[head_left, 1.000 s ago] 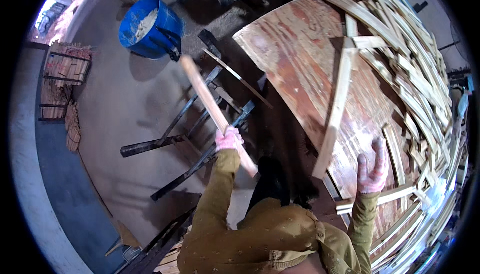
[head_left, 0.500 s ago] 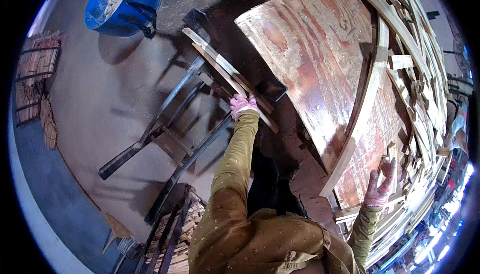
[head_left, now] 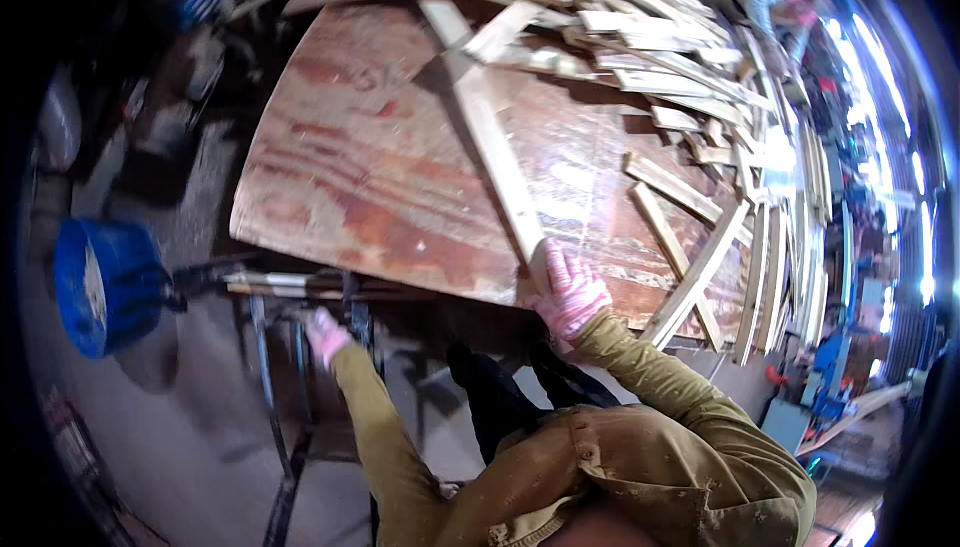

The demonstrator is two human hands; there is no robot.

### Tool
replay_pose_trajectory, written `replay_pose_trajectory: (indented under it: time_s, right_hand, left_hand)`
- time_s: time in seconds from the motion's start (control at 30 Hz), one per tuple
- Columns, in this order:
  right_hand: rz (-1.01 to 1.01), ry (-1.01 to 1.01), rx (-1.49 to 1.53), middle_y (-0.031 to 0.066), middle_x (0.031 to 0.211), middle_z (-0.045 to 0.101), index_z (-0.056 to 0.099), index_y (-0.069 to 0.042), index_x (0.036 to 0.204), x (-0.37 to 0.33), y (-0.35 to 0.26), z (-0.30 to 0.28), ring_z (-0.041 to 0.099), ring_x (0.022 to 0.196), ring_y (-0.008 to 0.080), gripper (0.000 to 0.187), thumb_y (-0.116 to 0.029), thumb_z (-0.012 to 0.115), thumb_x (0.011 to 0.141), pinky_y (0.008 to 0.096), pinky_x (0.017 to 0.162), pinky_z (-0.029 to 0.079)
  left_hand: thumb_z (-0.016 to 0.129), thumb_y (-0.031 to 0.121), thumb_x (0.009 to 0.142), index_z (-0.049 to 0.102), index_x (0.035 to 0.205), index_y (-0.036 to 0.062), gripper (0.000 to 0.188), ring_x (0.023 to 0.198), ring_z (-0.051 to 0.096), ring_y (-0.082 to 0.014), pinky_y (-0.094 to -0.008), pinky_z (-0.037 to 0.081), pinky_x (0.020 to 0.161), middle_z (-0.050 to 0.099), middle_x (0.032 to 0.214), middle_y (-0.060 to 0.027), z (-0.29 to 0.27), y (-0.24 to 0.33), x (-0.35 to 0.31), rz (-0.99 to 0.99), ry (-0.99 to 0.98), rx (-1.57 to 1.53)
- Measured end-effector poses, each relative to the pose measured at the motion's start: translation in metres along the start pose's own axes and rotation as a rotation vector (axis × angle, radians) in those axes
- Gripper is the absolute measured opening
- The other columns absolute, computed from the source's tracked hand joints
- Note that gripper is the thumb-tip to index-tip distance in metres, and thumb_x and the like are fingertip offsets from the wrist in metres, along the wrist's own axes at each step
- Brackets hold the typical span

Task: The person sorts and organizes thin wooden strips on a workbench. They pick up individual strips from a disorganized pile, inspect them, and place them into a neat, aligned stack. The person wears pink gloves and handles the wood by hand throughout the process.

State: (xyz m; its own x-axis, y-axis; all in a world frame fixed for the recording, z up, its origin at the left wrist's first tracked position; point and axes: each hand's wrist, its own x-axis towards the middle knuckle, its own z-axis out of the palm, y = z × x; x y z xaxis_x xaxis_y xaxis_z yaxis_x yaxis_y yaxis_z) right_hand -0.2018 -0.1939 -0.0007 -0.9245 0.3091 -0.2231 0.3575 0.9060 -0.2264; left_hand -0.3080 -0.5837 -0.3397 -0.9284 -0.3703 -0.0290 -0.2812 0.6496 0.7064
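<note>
Right hand [head_left: 572, 295]: moved onto the long board [head_left: 490, 147] on the worktop [head_left: 350, 177]; grip cannot be told.
Left hand [head_left: 327, 337]: withdrawn from the sticks [head_left: 275, 280]; too blurred to tell if spread.

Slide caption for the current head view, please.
Pink-gloved right hand at the near end of a wooden strip on a plywood tabletop; left hand near a metal stand.

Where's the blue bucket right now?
In the head view, the blue bucket is near the left edge, on the floor, left of your left hand and of the board.
</note>
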Motion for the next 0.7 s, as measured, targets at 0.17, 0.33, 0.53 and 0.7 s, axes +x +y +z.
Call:
replay_pose_trajectory:
  time_s: [0.17,0.33,0.53,0.7]
  right_hand:
    - [-0.020,0.017,0.524,0.0273,0.123,0.053,0.034,-0.005,0.142,-0.007,0.017,0.009,0.055,0.113,0.0389,0.072,-0.030,0.067,0.083,0.0458,0.092,0.047]
    - [-0.325,-0.095,0.496,0.0208,0.115,0.060,0.048,-0.005,0.131,-0.020,0.038,-0.062,0.059,0.105,0.0342,0.055,-0.032,0.065,0.086,0.0399,0.091,0.048]
    - [0.637,0.555,-0.016,0.0272,0.141,0.039,0.034,0.003,0.141,-0.052,0.294,-0.069,0.042,0.129,0.0397,0.095,-0.042,0.077,0.069,0.0415,0.107,0.036]
    - [0.790,0.583,0.323,0.0252,0.152,0.017,0.019,-0.004,0.148,-0.072,0.328,-0.042,0.018,0.142,0.0371,0.104,-0.024,0.080,0.066,0.0367,0.116,0.021]
  left_hand:
    - [0.048,0.025,0.097,0.053,0.120,0.0009,0.034,0.068,0.057,-0.0148,-0.0276,0.048,0.062,0.063,0.089,-0.0118,-0.107,0.282,-0.137,-0.036,-0.099,-0.859]
    - [0.062,0.014,0.086,0.047,0.124,0.0022,0.043,0.061,0.059,-0.0181,-0.0306,0.052,0.055,0.063,0.090,-0.0127,-0.073,0.364,-0.200,-0.372,-1.058,-1.203]
    - [0.055,0.010,0.090,0.031,0.145,0.0072,0.059,0.073,0.061,-0.0215,-0.0367,0.056,0.061,0.058,0.094,-0.0144,-0.090,0.361,-0.199,-0.451,-1.150,-1.336]
    - [0.056,0.037,0.094,0.048,0.125,0.0080,0.043,0.062,0.060,-0.0225,-0.0381,0.054,0.053,0.061,0.088,-0.0129,-0.084,0.378,-0.239,-0.531,-0.920,-1.225]
